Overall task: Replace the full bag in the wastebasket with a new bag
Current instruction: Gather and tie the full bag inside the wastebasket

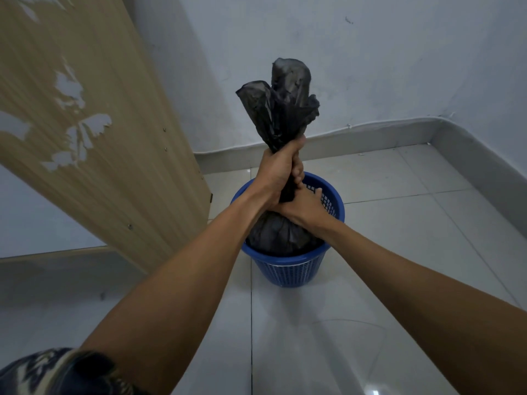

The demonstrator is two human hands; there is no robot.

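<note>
While left hand (pixel 278 172) & right hand (pixel 302 208) grip its neck, bag (pixel 285 109) stands vertical, prob. in wastebasket (pixel 288 269).

Thin crinkled black plastic bag (pixel 281 106), perforated blue plastic wastebasket (pixel 288 269), glossy floor tiles (pixel 399 223) (reflective), peeling wood-grain panel (pixel 85 115).

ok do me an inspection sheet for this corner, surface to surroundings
surface: glossy pale floor tiles, wastebasket stands on them
job's things: black bag, neck gathered, body inside the blue mesh wastebasket; no new bag seen
clutter: nothing seen
hands: left hand grips the bag's neck high, right hand grips it just below
cables: thin line along the skirting top, cannot tell if it is a cable
surroundings: wood-grain panel with peeled veneer at left, white wall behind
</note>
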